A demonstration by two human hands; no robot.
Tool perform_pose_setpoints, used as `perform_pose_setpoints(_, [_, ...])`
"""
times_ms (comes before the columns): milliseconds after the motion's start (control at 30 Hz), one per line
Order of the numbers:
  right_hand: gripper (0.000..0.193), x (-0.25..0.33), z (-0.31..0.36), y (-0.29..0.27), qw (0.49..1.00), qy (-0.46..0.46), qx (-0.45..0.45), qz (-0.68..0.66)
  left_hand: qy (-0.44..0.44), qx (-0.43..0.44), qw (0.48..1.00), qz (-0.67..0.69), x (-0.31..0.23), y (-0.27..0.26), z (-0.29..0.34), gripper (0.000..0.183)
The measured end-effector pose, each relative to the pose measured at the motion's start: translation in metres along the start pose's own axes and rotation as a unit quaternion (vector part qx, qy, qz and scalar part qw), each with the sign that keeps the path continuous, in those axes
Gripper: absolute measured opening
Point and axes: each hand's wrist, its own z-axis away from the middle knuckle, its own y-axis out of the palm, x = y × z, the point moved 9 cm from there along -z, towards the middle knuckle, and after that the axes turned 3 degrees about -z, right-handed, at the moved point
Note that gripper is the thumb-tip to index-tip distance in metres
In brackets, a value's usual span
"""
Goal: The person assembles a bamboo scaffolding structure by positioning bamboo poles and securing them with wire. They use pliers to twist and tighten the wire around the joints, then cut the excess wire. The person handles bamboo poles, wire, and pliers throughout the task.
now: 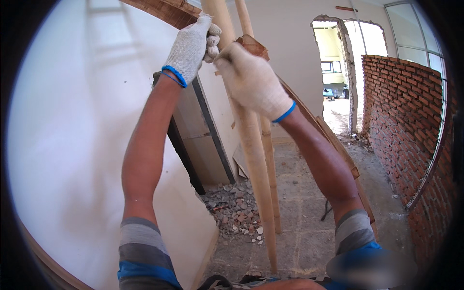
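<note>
Fingers of both gloved hands are clenched around the nearer pole point(251, 140), high up near its top. From my remote seat I see my left hand point(189, 47) wrapped on the pole's left side and my right hand point(251, 79) gripping just below and to the right of it; the two gloves nearly touch.

Largest first: a big pale board point(72, 135) leans to the left of the pole and fills that whole side. Right of the pole, well apart, stands a bare red brick wall point(406, 125). Behind the pole, a plastered wall has a rough doorway point(336, 72) opening to a bright room. The concrete floor point(309, 227) carries the pole's foot, which rests low in the view, close to my body. A second pole point(268, 159) stands just behind the first, also upright and slightly tilted. Beside the pole's lower half, to its left, lies a heap of rubble point(234, 212).

As I judge it, handling the pole well means keeping both grips firm and stacked, its foot planted, and guiding it clear of the second pole and the leaning board.
</note>
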Motion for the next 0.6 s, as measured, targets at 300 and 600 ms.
perform_pose_setpoints(300, [0.024,0.037,-0.001,0.065,0.941,-0.158,-0.032,0.297,0.389,0.174,0.645,-0.634,-0.056,0.089,0.018,0.034])
perform_pose_setpoints(600, [0.023,0.041,0.012,0.075,0.987,-0.071,0.026,0.144,0.270,0.124,0.793,-0.532,-0.076,0.044,0.074,0.045])
